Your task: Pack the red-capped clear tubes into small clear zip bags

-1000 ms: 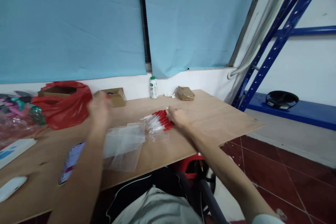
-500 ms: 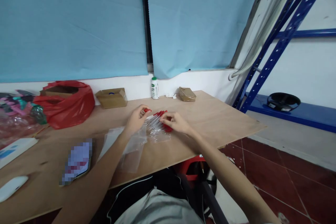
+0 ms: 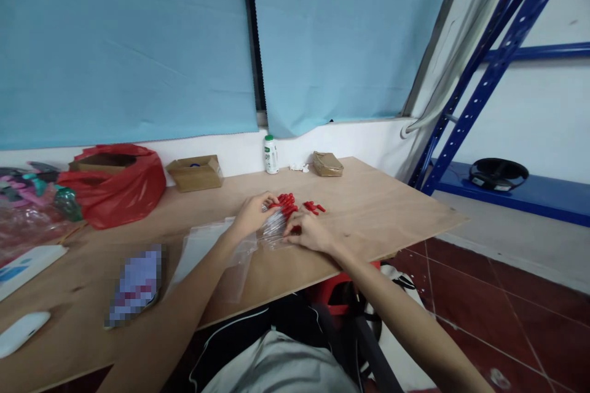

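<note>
A pile of slim sticks (image 3: pixel 273 226) with red ends and clear or silvery shafts lies between my hands; their exact kind is too small to make out. My left hand (image 3: pixel 253 212), at the pile's left side, has its fingers pinched on a red-ended stick (image 3: pixel 276 204). My right hand (image 3: pixel 311 231) rests low over the right side, fingers curled at a red end (image 3: pixel 295 230); whether it grips this is partly hidden. Several loose red-ended pieces (image 3: pixel 314 207) lie just beyond my right hand. Clear plastic bags (image 3: pixel 235 267) lie flat under and beside my left forearm.
On the wooden table (image 3: pixel 387 215) stand a red plastic bag (image 3: pixel 133 190), an open cardboard box (image 3: pixel 196 174), a white bottle (image 3: pixel 271 156) with a green cap and a taped brown package (image 3: pixel 327 164). A phone (image 3: pixel 136 285) and a white mouse (image 3: pixel 23 333) lie at left.
My left hand has shifted right, closer to the pile. My right hand has moved down and slightly right, and several red-ended pieces now show beyond it.
</note>
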### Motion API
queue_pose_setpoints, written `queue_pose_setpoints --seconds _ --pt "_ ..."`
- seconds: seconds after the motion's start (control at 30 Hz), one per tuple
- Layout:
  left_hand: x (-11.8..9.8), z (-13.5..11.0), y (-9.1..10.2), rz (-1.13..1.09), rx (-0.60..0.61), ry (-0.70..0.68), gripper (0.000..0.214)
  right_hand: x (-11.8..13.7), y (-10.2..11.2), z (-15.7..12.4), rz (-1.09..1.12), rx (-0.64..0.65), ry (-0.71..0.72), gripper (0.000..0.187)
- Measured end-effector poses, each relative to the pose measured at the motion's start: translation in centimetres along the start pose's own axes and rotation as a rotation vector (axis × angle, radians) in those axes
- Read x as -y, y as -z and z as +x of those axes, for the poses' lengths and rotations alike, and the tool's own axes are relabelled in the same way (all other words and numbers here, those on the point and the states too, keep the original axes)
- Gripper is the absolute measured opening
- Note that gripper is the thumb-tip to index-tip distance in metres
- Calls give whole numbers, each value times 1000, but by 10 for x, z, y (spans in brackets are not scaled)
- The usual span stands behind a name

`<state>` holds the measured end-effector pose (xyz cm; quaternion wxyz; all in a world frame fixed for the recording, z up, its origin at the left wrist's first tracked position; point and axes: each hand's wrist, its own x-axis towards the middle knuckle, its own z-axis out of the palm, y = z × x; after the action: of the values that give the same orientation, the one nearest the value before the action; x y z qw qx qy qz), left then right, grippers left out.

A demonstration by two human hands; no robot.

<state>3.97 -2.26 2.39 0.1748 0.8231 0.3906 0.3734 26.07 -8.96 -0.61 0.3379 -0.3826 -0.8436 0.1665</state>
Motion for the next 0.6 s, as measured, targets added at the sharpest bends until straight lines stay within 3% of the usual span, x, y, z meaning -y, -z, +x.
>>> queue_pose_setpoints --seconds 0.13,0.27,0.47,0.6 --pt "-11 9 -6 -13 126 -15 19 -6 6 4 64 -100 -69 20" --pt "-21 16 -16 -88 127 4 21 -16 22 15 240 -233 -139 44" --pt "-17 16 -35 -268 120 71 36 -31 42 25 297 -127 -104 24" --pt "-16 9 -38 -101 72 20 29 -53 48 17 214 -204 -176 24"
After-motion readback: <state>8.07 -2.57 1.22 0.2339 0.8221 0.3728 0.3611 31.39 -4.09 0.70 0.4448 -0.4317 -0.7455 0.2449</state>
